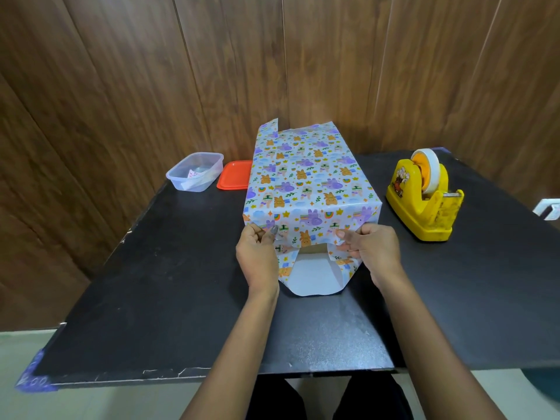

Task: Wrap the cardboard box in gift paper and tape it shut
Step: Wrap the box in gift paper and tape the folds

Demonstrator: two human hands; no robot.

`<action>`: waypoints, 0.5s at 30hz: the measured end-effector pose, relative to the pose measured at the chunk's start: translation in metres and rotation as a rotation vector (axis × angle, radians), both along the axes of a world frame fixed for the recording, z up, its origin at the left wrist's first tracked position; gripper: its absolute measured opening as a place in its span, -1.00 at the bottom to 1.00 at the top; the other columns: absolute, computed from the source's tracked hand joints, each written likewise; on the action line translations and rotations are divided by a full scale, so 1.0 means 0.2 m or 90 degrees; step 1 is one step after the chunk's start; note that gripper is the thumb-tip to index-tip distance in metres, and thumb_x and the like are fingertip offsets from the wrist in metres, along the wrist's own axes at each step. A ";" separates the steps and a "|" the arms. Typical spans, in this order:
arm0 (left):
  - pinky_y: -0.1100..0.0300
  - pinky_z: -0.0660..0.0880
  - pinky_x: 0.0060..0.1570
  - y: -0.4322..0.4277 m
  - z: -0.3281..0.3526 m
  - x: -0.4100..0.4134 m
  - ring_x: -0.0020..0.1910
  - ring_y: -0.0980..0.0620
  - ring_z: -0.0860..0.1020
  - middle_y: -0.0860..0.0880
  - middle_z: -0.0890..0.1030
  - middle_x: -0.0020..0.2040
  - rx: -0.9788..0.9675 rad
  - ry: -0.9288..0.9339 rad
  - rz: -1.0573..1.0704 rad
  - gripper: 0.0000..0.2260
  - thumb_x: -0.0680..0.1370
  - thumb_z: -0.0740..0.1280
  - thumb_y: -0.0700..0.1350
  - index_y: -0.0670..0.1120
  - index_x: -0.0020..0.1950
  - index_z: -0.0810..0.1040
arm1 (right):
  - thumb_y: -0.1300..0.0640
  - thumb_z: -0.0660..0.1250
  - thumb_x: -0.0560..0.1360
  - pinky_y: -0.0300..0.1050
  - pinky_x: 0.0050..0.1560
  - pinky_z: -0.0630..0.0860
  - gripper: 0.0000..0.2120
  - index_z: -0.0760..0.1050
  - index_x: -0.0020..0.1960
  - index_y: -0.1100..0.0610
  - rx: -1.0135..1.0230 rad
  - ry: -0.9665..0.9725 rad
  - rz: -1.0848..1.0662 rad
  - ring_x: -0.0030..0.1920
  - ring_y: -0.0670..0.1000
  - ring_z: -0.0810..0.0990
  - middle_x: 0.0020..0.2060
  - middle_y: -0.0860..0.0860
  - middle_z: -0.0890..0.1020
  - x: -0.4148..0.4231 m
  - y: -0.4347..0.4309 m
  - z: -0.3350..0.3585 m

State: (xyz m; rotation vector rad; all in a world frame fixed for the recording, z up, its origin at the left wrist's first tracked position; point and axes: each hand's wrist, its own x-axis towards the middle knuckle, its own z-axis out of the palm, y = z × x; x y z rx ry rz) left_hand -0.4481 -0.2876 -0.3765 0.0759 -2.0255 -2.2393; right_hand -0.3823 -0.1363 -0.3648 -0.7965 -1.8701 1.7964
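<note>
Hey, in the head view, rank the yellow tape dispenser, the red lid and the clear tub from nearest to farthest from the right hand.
From the right hand, which pinches the gift paper:
1. Yellow tape dispenser, just to its right.
2. Red lid, to the back left.
3. Clear tub, left of the lid, farthest.

Box (312,249) in gift paper (309,177) on table (151,283), left hand (257,257) and right hand (374,250) pinching near-end flaps
</note>
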 end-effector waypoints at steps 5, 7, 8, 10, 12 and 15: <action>0.07 0.49 -0.13 -0.01 0.00 0.02 -0.22 0.01 0.51 -0.09 0.57 -0.26 0.097 -0.053 -0.035 -0.83 0.51 0.35 -0.28 -0.17 -0.28 0.49 | 0.28 0.48 0.38 -0.03 -0.26 0.58 -0.66 0.39 -0.46 0.20 0.023 -0.012 -0.022 -0.27 0.12 0.67 -0.37 0.16 0.63 -0.01 0.00 -0.01; 0.08 0.48 -0.18 -0.01 -0.01 0.01 -0.24 0.00 0.49 -0.09 0.55 -0.28 0.048 -0.043 -0.022 -0.82 0.52 0.36 -0.24 -0.20 -0.28 0.48 | 0.26 0.48 0.38 0.03 -0.18 0.60 -0.70 0.43 -0.44 0.19 0.031 -0.016 -0.026 -0.25 0.14 0.68 -0.36 0.15 0.64 -0.01 0.00 -0.01; 0.11 0.45 -0.24 0.00 0.00 0.01 -0.26 -0.01 0.46 -0.10 0.52 -0.30 -0.002 -0.031 -0.005 -0.80 0.53 0.35 -0.22 -0.22 -0.28 0.46 | 0.26 0.48 0.39 0.04 -0.17 0.61 -0.72 0.45 -0.43 0.17 0.036 -0.021 -0.026 -0.24 0.14 0.68 -0.34 0.16 0.65 -0.02 -0.01 -0.01; 0.18 0.37 -0.31 0.01 0.01 0.01 -0.26 -0.01 0.44 -0.05 0.47 -0.33 -0.119 -0.001 0.033 -0.80 0.54 0.33 -0.19 -0.21 -0.25 0.42 | 0.25 0.47 0.39 0.05 -0.17 0.62 -0.75 0.49 -0.40 0.15 0.043 -0.030 -0.026 -0.23 0.15 0.69 -0.32 0.18 0.66 -0.02 -0.01 -0.01; 0.14 0.38 -0.23 0.01 0.02 0.03 -0.11 -0.06 0.48 -0.02 0.50 -0.21 -0.246 0.052 0.093 -0.84 0.50 0.38 -0.13 -0.15 -0.15 0.42 | 0.24 0.47 0.40 0.08 -0.15 0.63 -0.78 0.50 -0.38 0.17 0.048 -0.040 -0.027 -0.23 0.14 0.70 -0.31 0.19 0.67 -0.03 -0.01 -0.01; -0.03 0.35 -0.04 -0.02 0.01 0.01 0.11 -0.16 0.36 -0.15 0.42 0.12 -0.499 0.236 0.250 -0.50 0.34 0.52 -0.08 -0.12 0.10 0.30 | 0.21 0.47 0.40 0.10 -0.10 0.63 -0.77 0.50 -0.37 0.18 0.061 -0.062 -0.030 -0.25 0.11 0.70 -0.33 0.16 0.67 -0.05 -0.01 -0.01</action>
